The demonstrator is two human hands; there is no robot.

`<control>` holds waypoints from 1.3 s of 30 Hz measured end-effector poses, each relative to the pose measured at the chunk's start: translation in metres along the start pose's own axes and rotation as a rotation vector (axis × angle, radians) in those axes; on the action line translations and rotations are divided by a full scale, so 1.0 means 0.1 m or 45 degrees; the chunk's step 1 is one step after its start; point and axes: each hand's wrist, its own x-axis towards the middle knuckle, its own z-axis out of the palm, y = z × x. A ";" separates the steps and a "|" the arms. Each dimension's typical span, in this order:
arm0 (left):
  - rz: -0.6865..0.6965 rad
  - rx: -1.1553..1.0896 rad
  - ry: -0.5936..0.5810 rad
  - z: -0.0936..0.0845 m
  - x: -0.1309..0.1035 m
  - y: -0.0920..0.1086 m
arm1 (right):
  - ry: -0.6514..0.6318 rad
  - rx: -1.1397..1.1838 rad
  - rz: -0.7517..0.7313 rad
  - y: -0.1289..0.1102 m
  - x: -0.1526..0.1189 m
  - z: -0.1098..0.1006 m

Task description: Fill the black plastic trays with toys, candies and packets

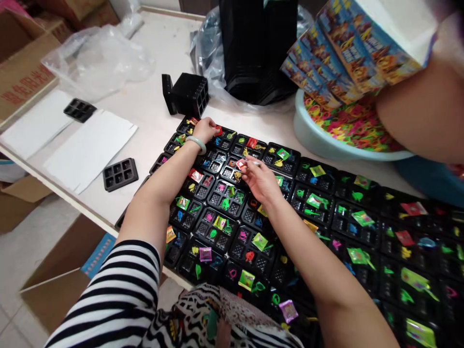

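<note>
Many black compartment trays lie edge to edge, holding small coloured plastic pieces and little shiny packets. My left hand, with a pale bangle at the wrist, is over the far left trays. Its fingers are pinched at a small red packet. Closer to me and to the right, my right hand is half curled, palm partly up. A red-and-white packet is at its fingertips, just above a tray; its palm side is partly hidden. A green packet lies in the tray beyond it.
A light blue basin of bright plastic pieces stands at the right, with printed boxes above it. Stacked black trays in clear plastic stand behind. Left are white cards, a loose tray and cartons.
</note>
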 end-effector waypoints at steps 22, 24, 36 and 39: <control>-0.061 -0.562 -1.169 0.77 -2.81 1.31 | 0.049 -1.755 -0.749 -0.21 -1.79 -1.09; -0.044 -0.442 -1.182 0.76 -2.90 1.33 | -0.048 -1.743 -0.784 -0.33 -1.92 -1.37; -0.239 -0.547 -0.799 0.76 -2.86 1.23 | 1.476 -1.337 -0.272 -1.66 -2.49 -4.61; -0.258 -0.547 -0.822 0.89 -2.93 1.34 | 1.419 -1.408 -0.127 -1.62 -2.44 -4.76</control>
